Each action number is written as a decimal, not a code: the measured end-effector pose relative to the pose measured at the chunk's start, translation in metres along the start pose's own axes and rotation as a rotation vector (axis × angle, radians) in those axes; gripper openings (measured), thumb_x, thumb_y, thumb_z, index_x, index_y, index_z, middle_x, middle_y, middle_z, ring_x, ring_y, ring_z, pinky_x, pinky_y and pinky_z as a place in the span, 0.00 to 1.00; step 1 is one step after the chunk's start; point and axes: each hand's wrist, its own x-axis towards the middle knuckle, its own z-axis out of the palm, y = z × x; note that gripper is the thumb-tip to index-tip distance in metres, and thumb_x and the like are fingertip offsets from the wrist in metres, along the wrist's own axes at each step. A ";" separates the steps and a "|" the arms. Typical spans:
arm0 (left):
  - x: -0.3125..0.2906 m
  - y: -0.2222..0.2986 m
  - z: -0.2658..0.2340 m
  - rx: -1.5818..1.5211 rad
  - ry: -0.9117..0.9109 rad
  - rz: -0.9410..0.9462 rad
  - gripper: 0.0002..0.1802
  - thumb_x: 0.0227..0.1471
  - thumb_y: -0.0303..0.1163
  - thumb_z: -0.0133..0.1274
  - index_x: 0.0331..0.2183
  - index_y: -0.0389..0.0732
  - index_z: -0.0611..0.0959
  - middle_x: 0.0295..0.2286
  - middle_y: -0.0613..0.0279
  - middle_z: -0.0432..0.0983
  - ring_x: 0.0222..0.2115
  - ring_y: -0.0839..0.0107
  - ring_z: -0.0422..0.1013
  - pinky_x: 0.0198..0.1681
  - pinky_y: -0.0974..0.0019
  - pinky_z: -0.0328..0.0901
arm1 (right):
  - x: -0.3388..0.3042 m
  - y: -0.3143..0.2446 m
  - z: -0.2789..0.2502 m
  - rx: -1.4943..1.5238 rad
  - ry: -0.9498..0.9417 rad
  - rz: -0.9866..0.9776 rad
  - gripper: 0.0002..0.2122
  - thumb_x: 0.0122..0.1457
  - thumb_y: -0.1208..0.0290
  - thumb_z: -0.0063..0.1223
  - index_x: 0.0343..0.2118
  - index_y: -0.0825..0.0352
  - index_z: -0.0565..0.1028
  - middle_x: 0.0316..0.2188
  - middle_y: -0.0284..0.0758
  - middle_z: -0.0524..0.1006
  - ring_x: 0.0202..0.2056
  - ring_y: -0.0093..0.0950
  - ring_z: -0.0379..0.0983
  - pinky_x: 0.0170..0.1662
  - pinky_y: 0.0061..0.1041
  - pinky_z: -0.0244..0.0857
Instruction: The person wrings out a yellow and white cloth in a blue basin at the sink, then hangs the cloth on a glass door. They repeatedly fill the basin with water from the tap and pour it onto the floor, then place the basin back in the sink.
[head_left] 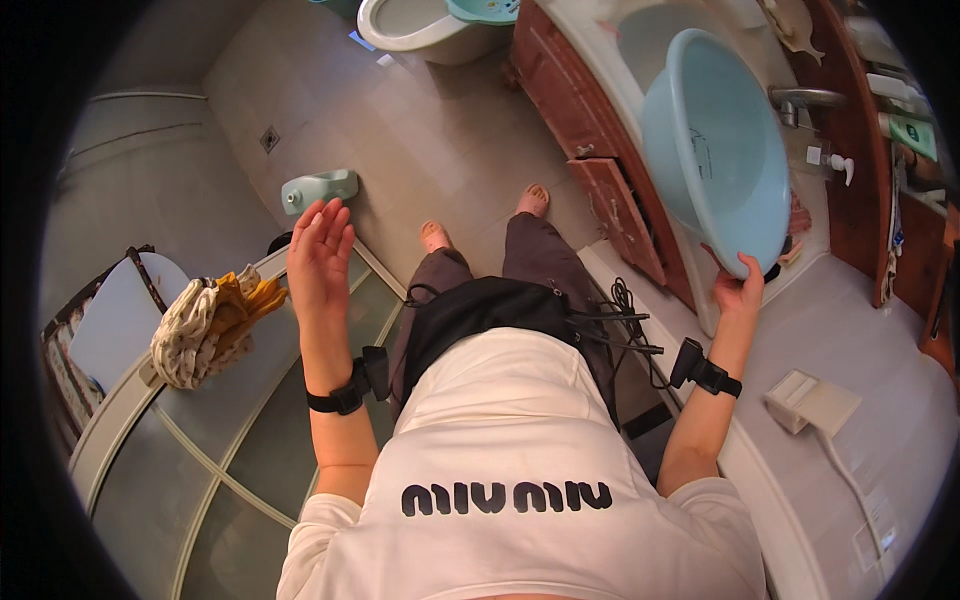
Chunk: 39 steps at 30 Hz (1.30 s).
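My right hand grips the rim of a light blue plastic basin. The basin is tilted on its side above the white washbasin, its open mouth turned toward the faucet side. Nothing shows inside it beyond a dark mark on its inner wall. To the left, my left hand is raised in the air with nothing in it, the fingers stretched out and close together. A pale green jug-like bottle lies on the floor just beyond that hand in the picture.
A red-brown cabinet with a drawer sticking out stands under the washbasin. Beside the basin are a metal faucet and a pump bottle. Cloths hang on a glass-panelled door at left. A toilet stands ahead.
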 end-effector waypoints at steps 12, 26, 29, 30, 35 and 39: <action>0.051 0.035 -0.056 0.162 -0.232 -0.092 0.17 0.53 0.32 0.47 0.44 0.35 0.71 0.41 0.55 0.72 0.44 0.67 0.69 0.47 0.66 0.63 | -0.167 0.072 -0.003 0.044 0.212 -0.135 0.25 0.40 0.82 0.54 0.46 0.69 0.64 0.43 0.36 0.70 0.44 0.33 0.68 0.46 0.29 0.67; -0.017 0.001 -0.024 0.352 -0.840 -0.374 0.38 0.53 0.56 0.43 0.55 0.40 0.59 0.53 0.55 0.59 0.52 0.62 0.59 0.47 0.57 0.62 | -0.215 0.171 -0.007 -0.136 -0.058 0.031 0.27 0.44 0.75 0.50 0.51 0.71 0.61 0.46 0.40 0.67 0.48 0.36 0.64 0.52 0.38 0.60; -0.025 -0.014 -0.031 0.387 -0.782 -0.446 0.43 0.50 0.59 0.44 0.57 0.40 0.55 0.54 0.55 0.56 0.54 0.62 0.56 0.50 0.51 0.59 | -0.199 0.199 -0.015 -0.149 -0.139 0.035 0.27 0.43 0.77 0.50 0.51 0.73 0.61 0.45 0.40 0.67 0.47 0.36 0.65 0.51 0.36 0.60; -0.026 -0.021 -0.034 0.431 -0.738 -0.468 0.43 0.50 0.60 0.44 0.57 0.40 0.56 0.54 0.55 0.56 0.54 0.63 0.56 0.51 0.51 0.58 | -0.193 0.208 -0.019 -0.170 -0.179 0.018 0.27 0.43 0.78 0.50 0.50 0.73 0.62 0.44 0.40 0.68 0.47 0.36 0.65 0.50 0.35 0.61; -0.012 -0.072 -0.064 0.537 -0.379 -0.368 0.30 0.47 0.34 0.53 0.51 0.36 0.65 0.45 0.57 0.67 0.42 0.64 0.67 0.43 0.62 0.64 | -0.153 0.273 -0.027 -0.194 -0.341 0.117 0.21 0.44 0.78 0.54 0.44 0.76 0.66 0.41 0.42 0.71 0.42 0.35 0.69 0.46 0.34 0.65; 0.027 -0.101 -0.108 0.579 -0.181 -0.288 0.27 0.39 0.20 0.48 0.46 0.34 0.68 0.39 0.59 0.69 0.38 0.66 0.68 0.41 0.64 0.65 | -0.114 0.345 -0.021 -0.245 -0.369 0.185 0.17 0.45 0.76 0.54 0.40 0.76 0.70 0.36 0.39 0.74 0.38 0.29 0.71 0.43 0.27 0.66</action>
